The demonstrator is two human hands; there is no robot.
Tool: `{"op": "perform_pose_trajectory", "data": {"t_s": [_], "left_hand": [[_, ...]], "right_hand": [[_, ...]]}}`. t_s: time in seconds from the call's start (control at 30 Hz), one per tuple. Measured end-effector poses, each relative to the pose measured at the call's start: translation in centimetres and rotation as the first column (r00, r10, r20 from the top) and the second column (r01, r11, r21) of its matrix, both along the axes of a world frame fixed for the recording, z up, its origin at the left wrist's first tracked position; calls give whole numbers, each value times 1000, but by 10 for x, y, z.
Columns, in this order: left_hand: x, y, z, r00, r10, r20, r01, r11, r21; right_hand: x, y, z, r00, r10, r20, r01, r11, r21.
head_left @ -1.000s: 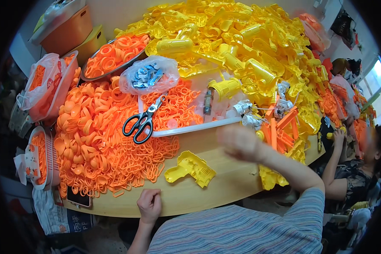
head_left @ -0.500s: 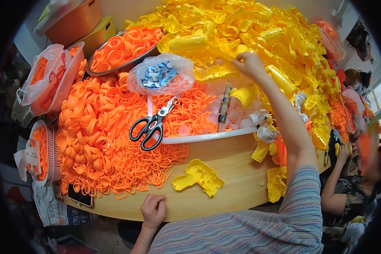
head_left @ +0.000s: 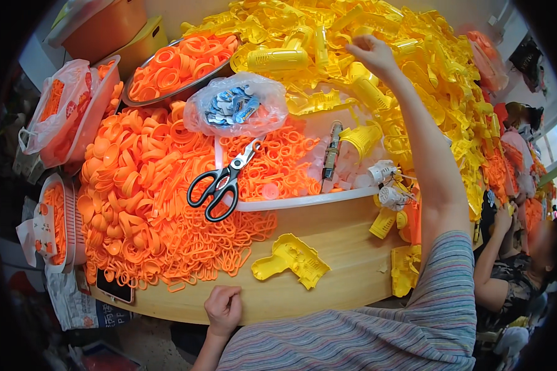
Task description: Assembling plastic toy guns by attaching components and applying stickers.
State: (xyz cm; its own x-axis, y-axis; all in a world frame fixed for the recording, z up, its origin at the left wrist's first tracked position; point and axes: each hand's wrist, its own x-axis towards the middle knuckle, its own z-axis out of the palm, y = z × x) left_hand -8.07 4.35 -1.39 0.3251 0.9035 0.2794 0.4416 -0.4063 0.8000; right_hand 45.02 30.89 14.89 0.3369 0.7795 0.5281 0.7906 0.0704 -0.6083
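Observation:
My right hand [head_left: 375,55] reaches far over the heap of yellow plastic parts [head_left: 427,93], with its fingers loosely bent and apart and nothing visible in them. Below it lie yellow curved shells [head_left: 368,91]. My left hand [head_left: 223,309] rests curled in a fist at the table's near edge, with nothing showing in it. In front of that fist, a yellow gun-shaped shell half [head_left: 291,260] lies alone on the wooden table [head_left: 346,247]. Black-handled scissors [head_left: 224,184] lie across the rim of a white tray [head_left: 309,201].
Orange rings and loops [head_left: 148,204] are heaped at the left. A plastic bag of blue-and-white pieces [head_left: 232,105] sits behind the scissors. Small motors [head_left: 390,196] lie by the tray's right end. A phone [head_left: 114,285] lies near left; another person [head_left: 507,281] works at the right.
My right hand has moved farther away over the yellow heap, and its fingers have come off the parts there. My left fist has stayed in place.

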Motion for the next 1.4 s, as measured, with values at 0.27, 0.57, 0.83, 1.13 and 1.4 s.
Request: {"op": "perform_pose_trajectory", "data": {"t_s": [0.27, 0.57, 0.83, 1.13, 1.4], "left_hand": [[-1, 0, 1, 999, -43, -17, 42, 998, -39], [2, -1, -1, 1000, -15, -2, 15, 1000, 7], [-4, 1, 15, 992, -119, 38, 122, 987, -105], [122, 138, 141, 927, -372, 37, 305, 810, 501], [302, 186, 106, 897, -373, -237, 410, 503, 761]], "right_hand": [[13, -64, -17, 830, -49, 556, 456, 634, -624], [45, -59, -51, 896, -134, 424, 381, 723, -577], [27, -65, -26, 820, -383, 425, 429, 903, -15], [-17, -110, -3, 754, 157, -638, 95, 935, 342], [-65, -240, 4, 224, 487, -844, -54, 871, 488]]}}
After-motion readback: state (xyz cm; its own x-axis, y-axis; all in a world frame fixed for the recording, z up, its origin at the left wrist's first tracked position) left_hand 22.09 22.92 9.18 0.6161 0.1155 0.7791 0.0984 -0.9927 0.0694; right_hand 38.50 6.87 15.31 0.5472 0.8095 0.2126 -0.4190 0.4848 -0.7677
